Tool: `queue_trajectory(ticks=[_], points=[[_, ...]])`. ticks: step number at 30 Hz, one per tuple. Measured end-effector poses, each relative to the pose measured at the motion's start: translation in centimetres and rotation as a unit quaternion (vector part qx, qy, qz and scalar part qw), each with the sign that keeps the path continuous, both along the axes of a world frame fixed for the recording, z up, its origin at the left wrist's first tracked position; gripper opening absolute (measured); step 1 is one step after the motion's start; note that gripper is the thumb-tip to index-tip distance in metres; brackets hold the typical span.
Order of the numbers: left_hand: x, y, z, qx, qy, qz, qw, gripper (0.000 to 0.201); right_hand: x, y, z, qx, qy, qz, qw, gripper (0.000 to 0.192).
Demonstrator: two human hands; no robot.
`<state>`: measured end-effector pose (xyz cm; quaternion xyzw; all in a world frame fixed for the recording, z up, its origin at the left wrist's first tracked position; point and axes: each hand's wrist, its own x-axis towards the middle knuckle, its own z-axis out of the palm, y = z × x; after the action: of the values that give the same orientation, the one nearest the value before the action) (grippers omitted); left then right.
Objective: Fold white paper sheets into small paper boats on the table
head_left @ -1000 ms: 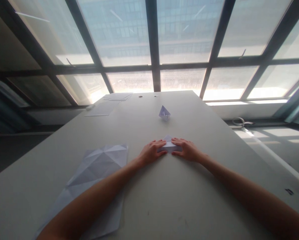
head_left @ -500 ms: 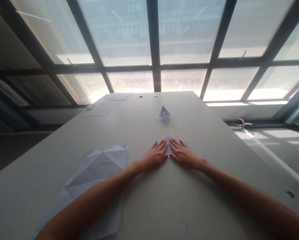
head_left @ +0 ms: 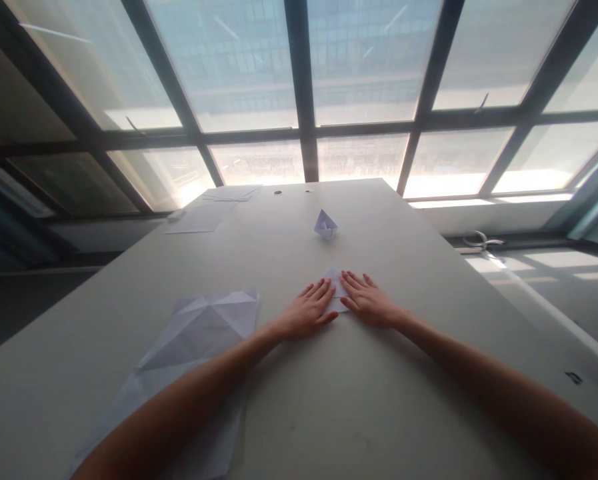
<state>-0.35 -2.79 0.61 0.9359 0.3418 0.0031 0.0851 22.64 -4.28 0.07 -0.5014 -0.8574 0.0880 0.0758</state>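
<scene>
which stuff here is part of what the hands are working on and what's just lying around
In hand:
- folded paper, pressed flat under both hands
- left hand
- right hand

Lying about:
- creased sheet, under the left forearm
- paper boat, farther up the table
- flat sheets at the far left corner

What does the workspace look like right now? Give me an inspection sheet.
Surface: pale grey table, mostly bare, two small holes near its far edge.
Job's things: small folded paper lying flat under both hands.
Clutter: creased sheet at near left; paper boat farther back; flat sheets at far left.
Grippers: left hand and right hand open, palms down, pressing the folded paper.
Cables: nothing seen.
Surroundings: large window wall; scissors on the ledge at right.
</scene>
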Motion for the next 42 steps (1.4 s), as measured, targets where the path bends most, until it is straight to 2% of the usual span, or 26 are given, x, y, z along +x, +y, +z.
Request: queue_trajectory(ticks=[6, 9, 12, 14, 17, 20, 23, 26, 30, 36, 42], points=[[-0.2, 0.5, -0.5, 0.018, 0.006, 0.064, 0.998, 0.078, 1.0, 0.8, -0.5, 0.007, -0.013, -0.037, 0.999, 0.066], [-0.3, 0.7, -0.4, 0.019, 0.01, 0.078, 0.997, 0.078, 1.4, 1.0, -0.9, 0.016, -0.015, -0.051, 0.998, 0.063], [-0.4, 0.7, -0.3, 0.022, 0.004, 0.072, 0.997, 0.076, 1.4, 0.7, -0.9, 0.055, -0.009, -0.057, 0.997, 0.061], [-0.5, 0.5, -0.1, 0.032, -0.005, 0.063, 0.997, 0.073, 1.2, 0.4, -0.6, 0.095, 0.004, -0.039, 0.995, 0.059], [-0.5, 0.3, 0.1, 0.063, -0.026, 0.034, 0.997, 0.063, 1.1, 0.1, 0.1, 0.12, 0.033, 0.037, 0.992, 0.054], [-0.5, 0.2, 0.2, 0.071, -0.049, -0.007, 0.996, 0.057, 1.1, 0.1, 0.4, 0.077, 0.068, 0.103, 0.989, 0.052], [-0.5, 0.4, 0.2, 0.038, -0.063, -0.024, 0.997, 0.058, 1.2, 0.1, 0.4, 0.046, 0.097, 0.117, 0.987, 0.059], [-0.5, 0.7, 0.2, 0.02, -0.079, -0.013, 0.997, 0.06, 1.3, 0.1, 0.3, 0.042, 0.111, 0.11, 0.987, 0.069], [-0.6, 0.9, 0.4, 0.011, -0.109, -0.005, 0.994, 0.059, 1.1, 0.2, 0.4, 0.044, 0.137, 0.098, 0.985, 0.067], [-0.5, 1.0, 0.5, 0.033, -0.162, 0.017, 0.986, 0.053, 0.4, -0.1, 0.5, 0.06, 0.157, 0.048, 0.985, 0.055], [-0.3, 0.5, 1.4, 0.073, -0.171, 0.045, 0.982, 0.032, 0.1, -0.4, 0.8, 0.091, 0.133, 0.008, 0.987, 0.03]])
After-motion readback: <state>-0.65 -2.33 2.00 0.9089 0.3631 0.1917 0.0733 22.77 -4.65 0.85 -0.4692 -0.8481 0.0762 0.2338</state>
